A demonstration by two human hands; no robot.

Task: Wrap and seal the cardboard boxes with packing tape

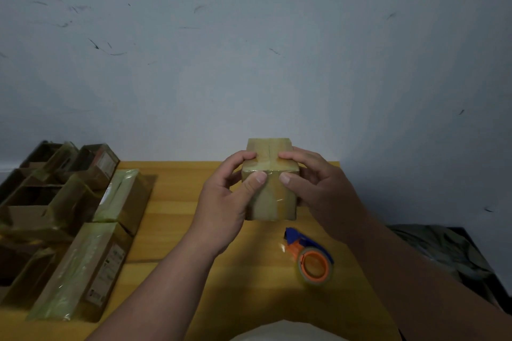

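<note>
A small cardboard box (273,202), covered in glossy tape, is held above the yellow wooden table (194,216). My left hand (227,202) grips its left side, thumb on the near face and fingers curled over the top. My right hand (315,185) grips the right side the same way. A tape dispenser (311,257), blue with an orange core and a clear tape roll, lies on the table just below the box.
Several taped cardboard boxes (83,268) lie in rows on the table's left part, with more at the far left (91,163). A grey-white wall (249,63) rises behind the table. Dark crumpled fabric (443,252) lies beyond the table's right edge.
</note>
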